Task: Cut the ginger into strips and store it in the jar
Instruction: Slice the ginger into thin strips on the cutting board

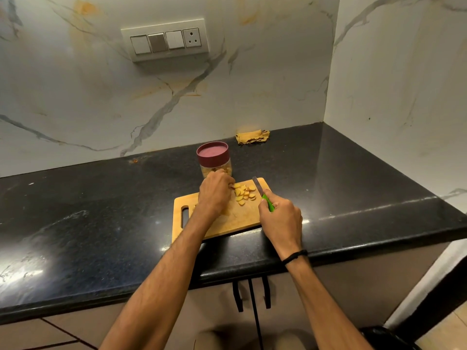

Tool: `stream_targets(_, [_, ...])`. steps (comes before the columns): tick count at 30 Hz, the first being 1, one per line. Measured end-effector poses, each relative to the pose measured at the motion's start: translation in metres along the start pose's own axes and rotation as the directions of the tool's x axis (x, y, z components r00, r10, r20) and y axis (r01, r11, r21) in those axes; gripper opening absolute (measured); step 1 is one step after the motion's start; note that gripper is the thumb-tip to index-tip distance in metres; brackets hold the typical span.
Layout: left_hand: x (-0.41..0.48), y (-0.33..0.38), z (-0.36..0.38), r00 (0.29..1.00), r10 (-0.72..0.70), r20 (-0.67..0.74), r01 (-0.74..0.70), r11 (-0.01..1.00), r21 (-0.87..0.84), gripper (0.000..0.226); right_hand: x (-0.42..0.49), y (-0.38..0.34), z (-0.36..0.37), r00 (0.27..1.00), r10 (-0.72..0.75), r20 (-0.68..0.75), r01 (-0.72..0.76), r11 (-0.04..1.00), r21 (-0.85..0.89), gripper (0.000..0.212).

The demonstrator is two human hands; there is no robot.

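Left hand: we see our left hand back-up over the far part of the cutting board, forearm reaching in from the lower left. Its fingers curl down at the left edge of the ginger slices. The tips are hidden, so we cannot tell whether they pinch a piece.
Right hand: our right hand is wrapped round the green handle of the knife at the board's right edge. The blade points up and away, clear of the slices. A dark band circles this wrist.
Ginger: pale yellow slices lie in a loose heap on the board's far right part, between the two hands.
Jar: the clear jar stands just behind the left hand, off the board, its maroon lid on and yellow pieces showing inside.
Counter: the black counter carries the board and jar, and a crumpled yellow cloth by the marble wall.
Wall: a switch panel with a socket.
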State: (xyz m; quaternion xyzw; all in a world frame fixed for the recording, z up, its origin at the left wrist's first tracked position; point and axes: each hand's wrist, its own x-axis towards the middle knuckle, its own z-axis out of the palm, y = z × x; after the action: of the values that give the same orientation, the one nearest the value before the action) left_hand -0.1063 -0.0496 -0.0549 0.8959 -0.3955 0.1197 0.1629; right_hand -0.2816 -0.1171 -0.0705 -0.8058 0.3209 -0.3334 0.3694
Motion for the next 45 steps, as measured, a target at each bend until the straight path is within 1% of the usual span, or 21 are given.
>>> stream_targets(3, [0.004,-0.002,-0.004,0.986,0.103,0.130,-0.111,0.992,0.059,0.038,0.000,0.001,0.001,1.000,0.007,0.001,-0.007,1.000,0.000,0.036])
stream_targets(6, [0.007,-0.003,-0.006,0.977,0.131,0.168,-0.146,0.986,0.080,0.038,0.000,0.000,0.002,1.000,0.008,0.011,-0.008,1.000,-0.002,0.036])
stream_targets(11, [0.006,-0.003,-0.007,0.990,0.093,0.110,-0.096,0.995,0.021,0.031,-0.001,0.001,0.003,1.000,-0.001,0.027,0.002,0.999,-0.037,0.037])
stream_targets(14, [0.001,-0.001,-0.008,0.993,0.080,0.084,-0.083,0.996,0.039,0.029,-0.002,-0.002,0.001,0.999,-0.004,0.037,0.006,0.999,-0.048,0.038])
stream_targets(16, [-0.001,0.000,-0.010,0.998,0.053,0.040,-0.056,0.997,0.062,0.025,-0.004,-0.004,-0.001,0.999,-0.017,0.047,0.020,0.998,-0.068,0.038])
stream_targets(20, [-0.006,0.000,-0.017,0.995,-0.059,-0.084,0.067,0.992,0.105,0.011,-0.011,-0.011,-0.006,0.982,-0.126,0.141,0.150,0.973,-0.174,0.036])
stream_targets(22, [-0.012,-0.001,-0.022,0.986,-0.125,-0.108,0.138,0.984,0.116,0.003,-0.012,-0.013,-0.008,0.966,-0.161,0.203,0.208,0.949,-0.239,0.035])
stream_targets(23, [-0.015,-0.001,-0.024,0.983,-0.148,-0.109,0.161,0.979,0.127,0.005,-0.013,-0.013,-0.008,0.960,-0.165,0.224,0.221,0.941,-0.255,0.035])
stream_targets(26, [-0.026,0.000,-0.026,0.983,-0.168,-0.067,0.178,0.970,0.168,0.004,-0.013,-0.010,-0.007,0.964,-0.146,0.221,0.202,0.946,-0.254,0.034])
stream_targets(31, [-0.039,0.011,-0.025,0.992,-0.130,0.000,0.127,0.973,0.192,0.007,-0.014,-0.007,-0.007,0.980,-0.106,0.166,0.142,0.964,-0.226,0.034])
stream_targets(34, [-0.043,0.019,-0.025,0.988,-0.141,0.062,0.128,0.977,0.171,0.009,-0.014,-0.007,-0.007,0.985,-0.090,0.144,0.118,0.973,-0.197,0.034])
stream_targets(37, [-0.043,0.019,-0.027,0.978,-0.178,0.109,0.168,0.981,0.092,0.018,-0.014,-0.006,-0.008,0.985,-0.102,0.138,0.124,0.980,-0.157,0.034])
stream_targets(39, [-0.040,0.013,-0.033,0.972,-0.201,0.122,0.196,0.979,0.049,0.014,-0.014,-0.006,-0.008,0.983,-0.110,0.143,0.129,0.984,-0.126,0.033])
stream_targets(40, [-0.038,0.009,-0.037,0.972,-0.204,0.121,0.200,0.979,0.041,0.017,-0.014,-0.007,-0.008,0.983,-0.109,0.148,0.127,0.985,-0.116,0.033])
stream_targets(42, [-0.034,-0.001,-0.042,0.971,-0.204,0.126,0.203,0.979,0.020,0.032,-0.014,-0.007,-0.008,0.983,-0.100,0.157,0.117,0.987,-0.108,0.033])
stream_targets(43, [-0.033,-0.005,-0.045,0.969,-0.204,0.137,0.205,0.979,0.009,0.036,-0.014,-0.008,-0.007,0.983,-0.092,0.156,0.110,0.988,-0.106,0.033])
stream_targets(45, [-0.030,-0.008,-0.047,0.967,-0.191,0.172,0.192,0.981,0.012,0.037,-0.017,-0.011,-0.005,0.984,-0.086,0.154,0.102,0.990,-0.102,0.034])
